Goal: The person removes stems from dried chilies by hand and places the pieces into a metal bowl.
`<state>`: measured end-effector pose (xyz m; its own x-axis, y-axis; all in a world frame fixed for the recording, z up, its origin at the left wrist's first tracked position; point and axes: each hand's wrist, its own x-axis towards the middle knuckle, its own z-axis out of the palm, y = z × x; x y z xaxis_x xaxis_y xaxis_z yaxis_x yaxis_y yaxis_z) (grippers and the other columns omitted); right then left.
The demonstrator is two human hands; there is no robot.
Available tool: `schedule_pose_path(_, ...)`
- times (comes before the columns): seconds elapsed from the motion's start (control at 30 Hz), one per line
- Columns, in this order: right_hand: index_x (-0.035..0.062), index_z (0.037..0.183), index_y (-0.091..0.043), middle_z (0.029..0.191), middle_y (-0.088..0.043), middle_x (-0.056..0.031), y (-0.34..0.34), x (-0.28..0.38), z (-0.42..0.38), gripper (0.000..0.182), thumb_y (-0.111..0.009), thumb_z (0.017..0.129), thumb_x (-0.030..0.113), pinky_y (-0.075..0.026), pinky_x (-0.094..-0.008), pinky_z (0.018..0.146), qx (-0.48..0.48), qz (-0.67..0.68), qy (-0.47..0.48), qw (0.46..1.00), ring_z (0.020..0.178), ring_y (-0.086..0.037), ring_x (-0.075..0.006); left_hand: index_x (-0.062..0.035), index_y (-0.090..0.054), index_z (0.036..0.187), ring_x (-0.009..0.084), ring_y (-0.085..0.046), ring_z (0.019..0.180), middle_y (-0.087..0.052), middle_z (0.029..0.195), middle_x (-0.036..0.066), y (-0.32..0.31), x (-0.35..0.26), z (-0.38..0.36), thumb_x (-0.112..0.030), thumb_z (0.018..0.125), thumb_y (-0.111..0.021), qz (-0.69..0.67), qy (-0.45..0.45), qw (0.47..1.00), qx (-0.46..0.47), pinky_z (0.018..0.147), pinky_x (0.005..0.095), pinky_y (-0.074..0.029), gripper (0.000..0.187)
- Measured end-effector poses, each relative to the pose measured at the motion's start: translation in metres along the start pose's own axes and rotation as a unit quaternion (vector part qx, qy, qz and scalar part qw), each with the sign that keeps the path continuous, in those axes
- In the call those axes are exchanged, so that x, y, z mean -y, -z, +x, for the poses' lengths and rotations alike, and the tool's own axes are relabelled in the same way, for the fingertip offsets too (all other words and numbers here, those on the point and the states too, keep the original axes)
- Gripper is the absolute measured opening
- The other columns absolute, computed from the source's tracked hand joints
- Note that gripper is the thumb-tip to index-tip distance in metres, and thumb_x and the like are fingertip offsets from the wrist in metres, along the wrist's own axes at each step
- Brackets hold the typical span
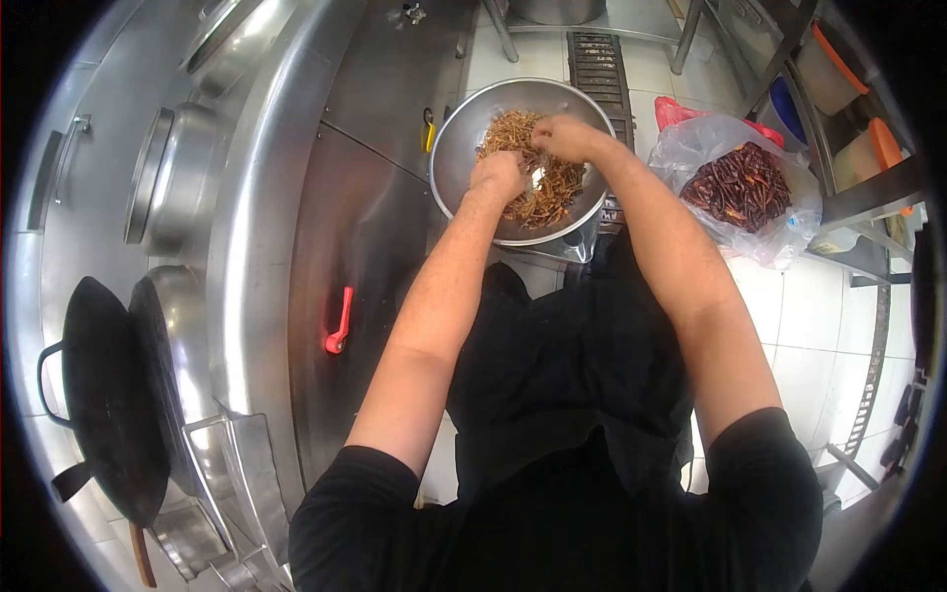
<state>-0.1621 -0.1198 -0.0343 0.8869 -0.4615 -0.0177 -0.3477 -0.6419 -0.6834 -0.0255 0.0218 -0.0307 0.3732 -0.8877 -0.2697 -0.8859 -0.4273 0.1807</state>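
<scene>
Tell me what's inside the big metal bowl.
The metal bowl has thin brown pieces heaped in it, with the left hand and right hand at them. One shiny patch shows through; whatever lies beneath the heap and hands is hidden.

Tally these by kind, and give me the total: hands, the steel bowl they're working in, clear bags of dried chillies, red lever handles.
Hands: 2 (left hand, right hand)
Steel bowl: 1
Clear bag of dried chillies: 1
Red lever handle: 1
Total: 5
</scene>
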Motion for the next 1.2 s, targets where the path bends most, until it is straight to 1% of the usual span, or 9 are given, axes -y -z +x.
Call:
schedule_pose_path(0.13, 0.0078, 0.100, -0.072, 0.105, -0.074, -0.0158, -0.022, 0.002, 0.008, 0.020, -0.060, 0.092, 0.021, -0.052, -0.0457, 0.088, 0.039, -0.042, 0.014, 0.998, 0.101, -0.069, -0.0362, -0.0167, -0.075, 0.104, 0.0312, -0.070, 0.107, -0.075, 0.111, 0.009, -0.009, 0.008, 0.011, -0.022, 0.088, -0.065, 0.015, 0.020, 1.000, 0.017, 0.093, 0.0441, -0.055, 0.019)
schedule_pose_path(0.23, 0.0090, 0.103, -0.071, 0.104, -0.074, -0.0157, -0.026, 0.004, 0.008, 0.019, -0.060, 0.093, 0.020, -0.052, -0.0457, 0.088, 0.048, -0.041, 0.013, 0.998, 0.100, -0.068, -0.0364, -0.0159, -0.075, 0.101, 0.0320, -0.070, 0.108, -0.075, 0.111, 0.010, -0.014, 0.010, 0.011, -0.019, 0.087, -0.064, 0.019, 0.031, 0.999, 0.004, 0.093, 0.0447, -0.055, 0.018)
schedule_pose_path(0.33, 0.0112, 0.109, -0.070, 0.106, -0.073, -0.0155, -0.019, 0.016, 0.000, 0.020, -0.059, 0.094, 0.020, -0.052, -0.0461, 0.089, 0.069, -0.053, 0.011, 0.996, 0.102, -0.069, -0.0362, -0.0143, -0.075, 0.099, 0.0319, -0.072, 0.098, -0.076, 0.103, 0.012, 0.000, 0.012, 0.007, -0.019, 0.087, -0.066, -0.009, 0.010, 1.000, -0.003, 0.087, 0.0433, -0.056, 0.016)
schedule_pose_path(0.43, 0.0132, 0.113, -0.069, 0.109, -0.073, -0.0156, -0.014, 0.033, -0.009, 0.022, -0.058, 0.095, 0.020, -0.052, -0.0464, 0.091, 0.072, -0.067, -0.012, 0.995, 0.105, -0.068, -0.0360, -0.0106, -0.074, 0.096, 0.0274, -0.072, 0.085, -0.076, 0.093, 0.012, 0.013, 0.026, 0.008, -0.020, 0.086, -0.069, -0.094, -0.048, 0.994, -0.010, 0.079, 0.0405, -0.056, 0.014)
schedule_pose_path(0.63, 0.0138, 0.116, -0.069, 0.112, -0.072, -0.0162, -0.011, 0.044, -0.011, 0.024, -0.059, 0.096, 0.022, -0.051, -0.0462, 0.093, 0.091, -0.076, -0.026, 0.993, 0.109, -0.068, -0.0353, -0.0031, -0.073, 0.096, 0.0166, -0.066, 0.076, -0.073, 0.083, 0.008, 0.032, 0.049, 0.007, -0.022, 0.090, -0.074, -0.223, -0.015, 0.975, -0.017, 0.072, 0.0353, -0.054, 0.019)
schedule_pose_path(0.77, 0.0125, 0.114, -0.069, 0.109, -0.073, -0.0155, -0.011, 0.036, -0.009, 0.022, -0.060, 0.097, 0.023, -0.051, -0.0467, 0.091, 0.068, -0.050, -0.018, 0.996, 0.105, -0.068, -0.0355, -0.0023, -0.073, 0.101, 0.0125, -0.065, 0.076, -0.072, 0.086, 0.004, 0.039, 0.048, 0.002, -0.015, 0.093, -0.072, -0.356, 0.010, 0.934, 0.008, 0.070, 0.0303, -0.053, 0.015)
schedule_pose_path(0.87, 0.0103, 0.113, -0.070, 0.105, -0.073, -0.0159, -0.012, 0.029, -0.004, 0.023, -0.061, 0.099, 0.027, -0.051, -0.0451, 0.088, 0.057, 0.012, -0.027, 0.998, 0.100, -0.068, -0.0324, -0.0020, -0.069, 0.107, 0.0106, -0.065, 0.079, -0.070, 0.090, 0.004, 0.050, 0.042, -0.001, -0.009, 0.095, -0.070, -0.487, 0.028, 0.872, 0.037, 0.069, 0.0261, -0.053, 0.014)
schedule_pose_path(0.97, 0.0086, 0.112, -0.071, 0.101, -0.073, -0.0154, -0.012, 0.024, 0.003, 0.027, -0.061, 0.101, 0.031, -0.051, -0.0425, 0.086, 0.033, 0.114, -0.033, 0.992, 0.096, -0.068, -0.0276, -0.0018, -0.063, 0.114, 0.0111, -0.067, 0.081, -0.070, 0.094, 0.005, 0.051, 0.039, 0.000, -0.004, 0.094, -0.069, -0.590, 0.022, 0.807, 0.010, 0.068, 0.0233, -0.054, 0.020)
schedule_pose_path(1.2, 0.0072, 0.111, -0.071, 0.096, -0.072, -0.0124, -0.014, 0.028, 0.004, 0.031, -0.062, 0.102, 0.036, -0.050, -0.0392, 0.082, 0.017, 0.182, -0.021, 0.983, 0.090, -0.064, -0.0232, -0.0035, -0.051, 0.124, 0.0145, -0.068, 0.086, -0.071, 0.100, 0.009, 0.051, 0.035, -0.001, 0.001, 0.090, -0.073, -0.667, 0.020, 0.744, -0.021, 0.071, 0.0250, -0.054, 0.041)
